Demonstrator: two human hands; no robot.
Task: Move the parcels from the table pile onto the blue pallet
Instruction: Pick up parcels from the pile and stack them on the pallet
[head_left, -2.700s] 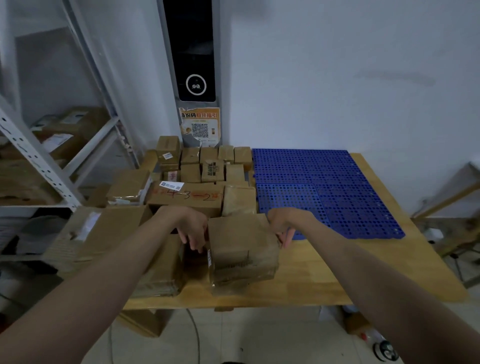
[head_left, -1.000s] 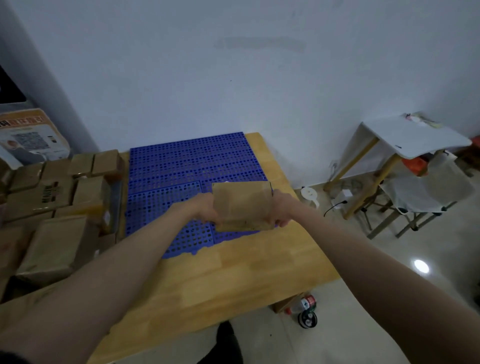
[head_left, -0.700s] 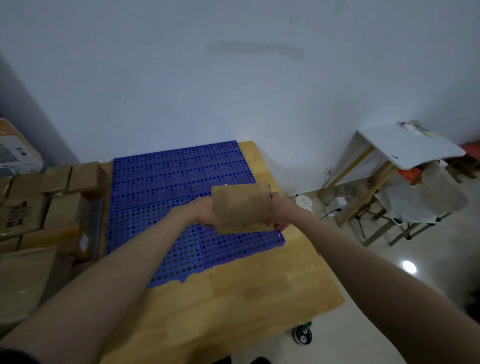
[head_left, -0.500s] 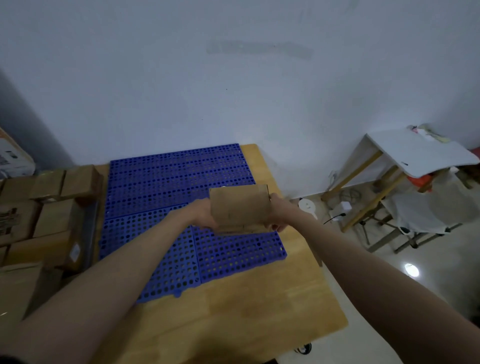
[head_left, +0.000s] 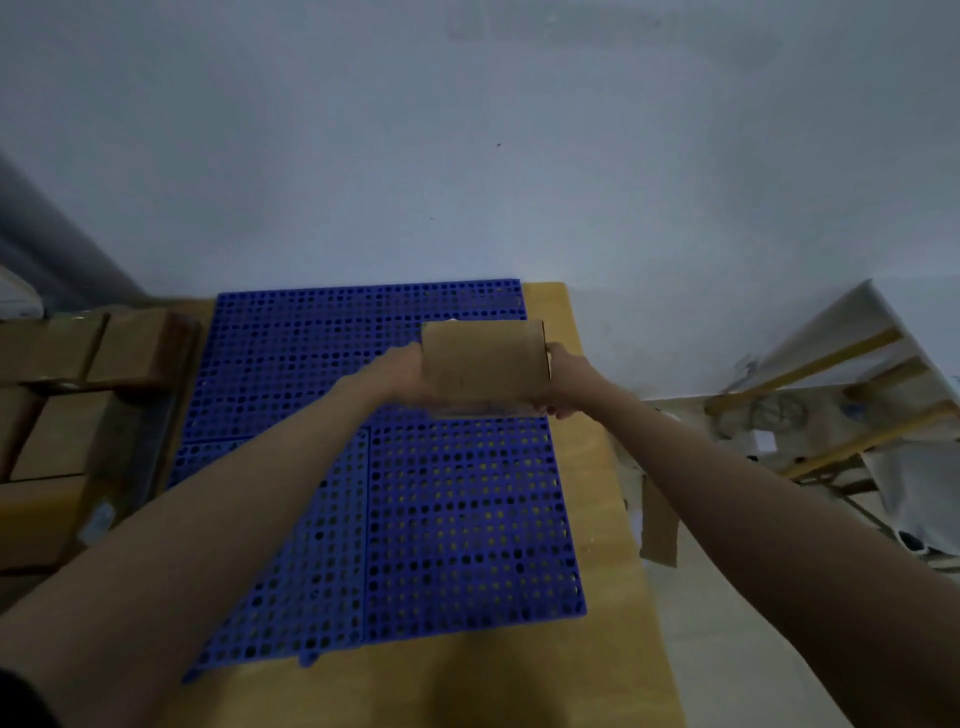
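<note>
I hold a brown cardboard parcel between both hands, above the far right part of the blue perforated pallet. My left hand grips its left side and my right hand grips its right side. The parcel hides most of my fingers. Whether it touches the pallet I cannot tell. The pallet itself is bare. The pile of brown parcels stands at the left edge of the view.
The pallet lies on a wooden table that ends close to the pallet's right side. A white wall rises right behind the table. A white folding table with yellow legs stands on the floor at the right.
Both hands lifted the parcel off the pile and carried it right and away from me, over the pallet toward its far right corner. The view has swung right and down.
</note>
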